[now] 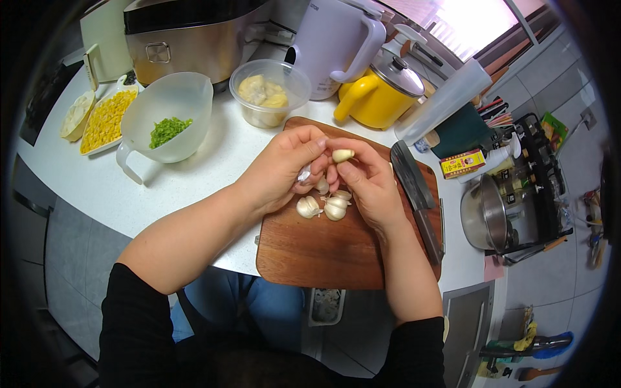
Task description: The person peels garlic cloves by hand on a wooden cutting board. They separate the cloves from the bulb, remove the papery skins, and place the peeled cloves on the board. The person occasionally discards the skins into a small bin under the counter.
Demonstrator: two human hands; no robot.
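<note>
Over a brown wooden cutting board [320, 252], my two hands meet. My right hand [368, 179] holds a peeled-looking garlic clove [343, 155] between thumb and fingers. Beside it, my left hand [286, 165] has its thumb and forefinger pinched near the clove, and a bit of whitish garlic skin [304, 173] lies among its curled fingers. Just below the hands, several unpeeled garlic cloves [335, 208] rest in small clusters on the board. A cleaver [415, 179] with a dark blade and handle lies along the board's right side.
A translucent jug [189, 106] with chopped greens, a dish of corn kernels [109, 119] and a plastic tub [269, 94] of yellowish pieces stand left and behind. A yellow pot [383, 99], a plastic film roll [444, 102] and a steel bowl [482, 213] stand behind and right of the board.
</note>
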